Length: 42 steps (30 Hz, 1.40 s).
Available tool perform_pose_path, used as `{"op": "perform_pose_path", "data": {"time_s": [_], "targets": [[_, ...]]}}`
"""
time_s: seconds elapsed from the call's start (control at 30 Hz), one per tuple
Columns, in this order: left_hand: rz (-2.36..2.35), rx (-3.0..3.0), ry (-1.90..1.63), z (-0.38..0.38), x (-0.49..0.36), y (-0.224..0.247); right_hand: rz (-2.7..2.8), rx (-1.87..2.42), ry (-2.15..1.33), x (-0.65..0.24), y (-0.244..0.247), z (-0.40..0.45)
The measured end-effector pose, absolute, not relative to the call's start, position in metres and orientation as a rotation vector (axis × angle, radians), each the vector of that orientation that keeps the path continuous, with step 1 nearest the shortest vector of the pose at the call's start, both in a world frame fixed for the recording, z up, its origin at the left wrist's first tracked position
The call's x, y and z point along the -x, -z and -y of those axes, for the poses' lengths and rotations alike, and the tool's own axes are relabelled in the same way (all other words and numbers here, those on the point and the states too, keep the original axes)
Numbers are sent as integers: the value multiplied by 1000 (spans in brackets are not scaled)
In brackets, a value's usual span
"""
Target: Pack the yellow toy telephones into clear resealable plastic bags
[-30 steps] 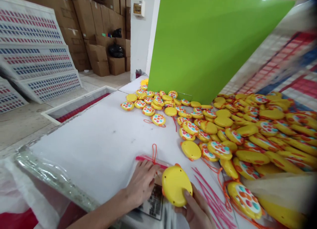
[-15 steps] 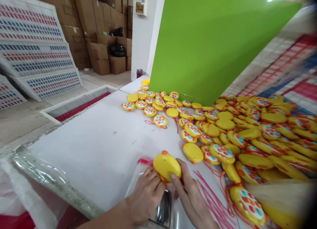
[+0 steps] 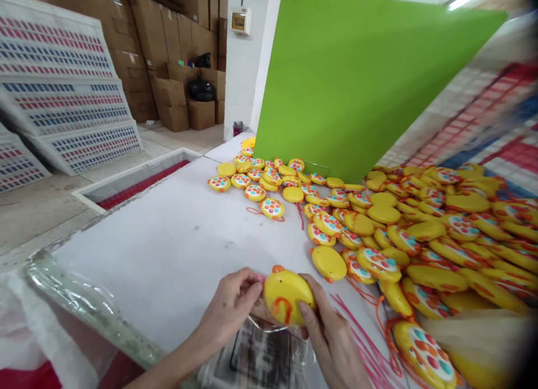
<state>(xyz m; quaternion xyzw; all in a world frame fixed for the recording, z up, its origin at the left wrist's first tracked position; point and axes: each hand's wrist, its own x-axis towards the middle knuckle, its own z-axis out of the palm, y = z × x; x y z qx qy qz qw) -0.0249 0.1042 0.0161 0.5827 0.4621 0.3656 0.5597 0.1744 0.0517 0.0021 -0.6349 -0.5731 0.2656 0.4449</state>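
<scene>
My right hand point(image 3: 332, 333) grips a yellow egg-shaped plastic toy point(image 3: 290, 291), plain back up, thumb across its lower right side. An orange cord loops over the toy's back, and an orange knob sticks out at its top. Left of the toy, my left hand point(image 3: 231, 302) is closed in a pinch on the pink-edged rim of a clear plastic bag; its fingertips are partly hidden. The clear plastic bag point(image 3: 256, 358) gapes just below the toy, with dark print on it. Pink ribbons point(image 3: 357, 336) lie right of my right hand.
Many similar yellow toys point(image 3: 424, 229) are heaped on the right of the white table point(image 3: 168, 254), some with dotted faces up. A green board point(image 3: 357, 80) stands behind them. At the left are a white-rimmed bin point(image 3: 90, 201), stacked crates point(image 3: 75, 106) and cardboard boxes point(image 3: 172, 103).
My left hand has moved from the toy's lower edge up and left, to the bag's rim. The toy has shifted slightly right and down, and its orange cord now lies across its back.
</scene>
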Motion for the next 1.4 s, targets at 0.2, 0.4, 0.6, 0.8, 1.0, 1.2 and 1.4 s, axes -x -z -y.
{"op": "perform_pose_path", "data": {"time_s": [0.2,0.4,0.6,0.8,1.0,1.2,1.4], "targets": [[-1075,-1336,-880,-105,11,-4,1863,1652,-555,-174,-23,-57],[-1033,-1202,-867,-102,6,-3,2331,1667,-332,-176,-27,-66],[-976,-1119,-881,-102,4,-2,2339,1644,-184,-160,-18,-64],[-985,-1173,-834,-98,6,5,2186,1582,-59,-147,-25,-70],[-932,-1315,-798,-98,9,5,2243,1587,-100,-130,-19,-75],[-1126,-1606,-758,-93,2,-8,2182,1614,45,-123,-15,-78],[-1170,-1612,-755,-89,8,-2,1767,1776,-4,-187,-9,-60]]}}
